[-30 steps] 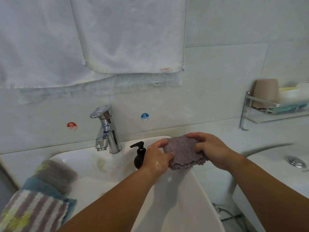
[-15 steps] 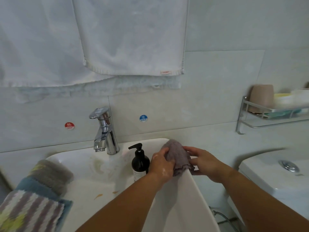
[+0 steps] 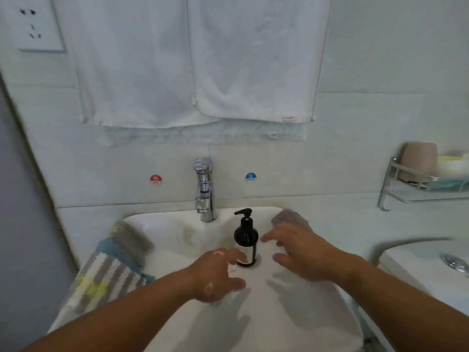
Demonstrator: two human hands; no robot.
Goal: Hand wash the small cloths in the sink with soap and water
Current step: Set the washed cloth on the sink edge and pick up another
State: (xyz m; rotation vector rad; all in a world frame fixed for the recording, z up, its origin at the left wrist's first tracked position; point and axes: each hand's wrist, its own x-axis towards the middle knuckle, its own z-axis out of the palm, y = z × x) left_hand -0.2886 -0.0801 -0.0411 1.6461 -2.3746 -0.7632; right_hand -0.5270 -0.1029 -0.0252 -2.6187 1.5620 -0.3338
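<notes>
The grey-purple cloth (image 3: 289,217) lies draped on the sink's (image 3: 162,219) right rear rim, partly hidden behind my right hand (image 3: 302,252). That hand hovers with fingers spread, holding nothing. My left hand (image 3: 218,275), flecked with suds, is also spread over the basin, its fingertips just in front of the black soap pump bottle (image 3: 245,237). A stack of small cloths, grey (image 3: 132,237), blue and striped (image 3: 101,278), sits on the sink's left rim. The chrome tap (image 3: 204,191) stands behind the basin, with no water running.
White towels (image 3: 198,59) hang on the wall above the tap. A metal shelf (image 3: 416,184) with a beige cup is on the right wall. A toilet tank lid (image 3: 426,265) lies right of the sink. A wall socket (image 3: 38,24) is at top left.
Both hands let go of the grey-purple cloth, leaving it on the right rim, and opened over the basin. The view swung left and tilted down.
</notes>
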